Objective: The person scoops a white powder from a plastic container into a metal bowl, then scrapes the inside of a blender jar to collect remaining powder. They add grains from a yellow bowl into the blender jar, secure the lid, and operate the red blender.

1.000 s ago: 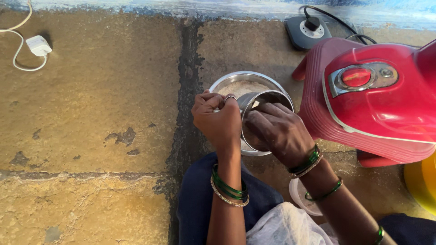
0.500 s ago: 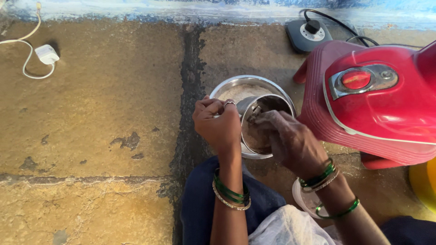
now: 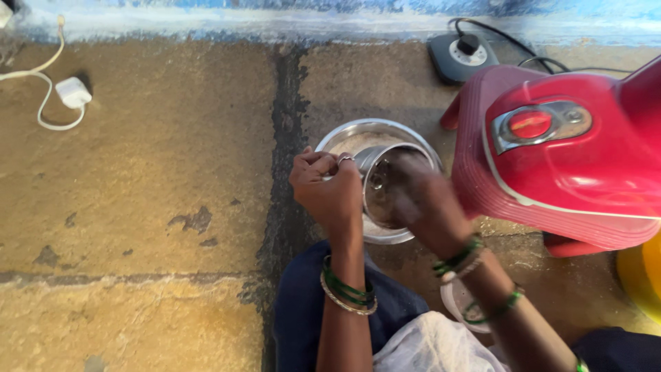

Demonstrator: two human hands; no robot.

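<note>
A steel grinder jar [image 3: 377, 189] is tilted over a wide steel bowl [image 3: 358, 136] on the stone floor. My left hand [image 3: 328, 191] grips the jar's left side near its rim. Blurred with motion, my right hand [image 3: 425, 204] reaches into the jar's mouth; what is inside is hidden. Green and gold bangles ring both wrists.
A red mixer base [image 3: 571, 155] stands right of the bowl, its black cord running to a black socket box [image 3: 460, 55] by the blue wall. A white charger with its cable [image 3: 69, 93] lies far left. A yellow object [image 3: 644, 272] shows at the right edge.
My right hand has shifted at the jar's mouth and is now blurred. The view has moved slightly, so the charger sits lower and further right.
</note>
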